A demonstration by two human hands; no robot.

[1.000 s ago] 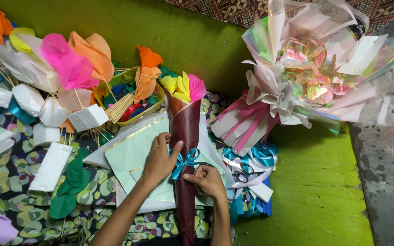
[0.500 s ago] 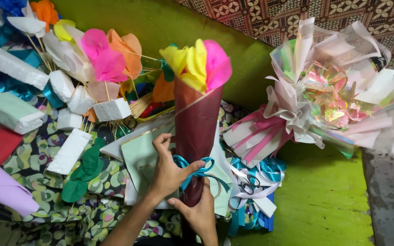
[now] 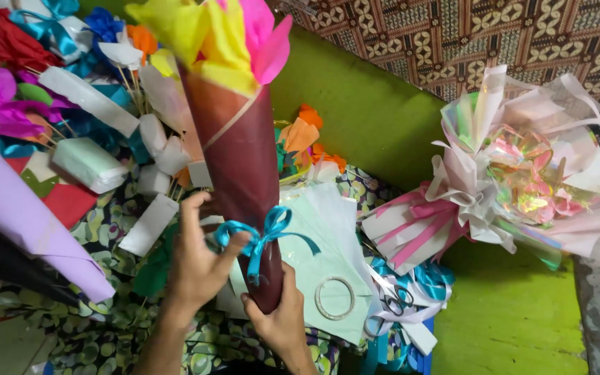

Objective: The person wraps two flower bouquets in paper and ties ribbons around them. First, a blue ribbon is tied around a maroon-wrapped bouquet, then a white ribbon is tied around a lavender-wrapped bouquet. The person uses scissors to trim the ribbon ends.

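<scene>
Right now my right hand [image 3: 282, 326] is clenched around the narrow foot of the maroon paper bouquet cone [image 3: 241, 160], holding it upright and tilted slightly left, while my left hand [image 3: 199, 267] presses its fingers [image 3: 192, 215] against the cone's side with the thumb at the teal ribbon bow [image 3: 262, 236]. As I judge it, the wrapping is done and the bow is already knotted around the lower part of the cone, with its loops spread; what seems left is settling the bow and its tails. Just behind my right hand, a ring of clear tape [image 3: 335, 297] lies on a pale green paper sheet [image 3: 335, 250], and scissors [image 3: 397, 300] sit among white and teal ribbons to the right. Higher up, yellow and pink tissue flowers [image 3: 223, 38] fill the cone's mouth. Further off, a finished pink-and-iridescent bouquet [image 3: 522, 173] rests on the green floor mat [image 3: 508, 319], and a lilac paper roll [image 3: 29, 222] lies at the left among loose paper flowers on sticks. Compared with a second ago, the cone has been lifted from lying flat on the sheets to standing near the camera, and my right hand has slid down from the bow to the foot.
</scene>
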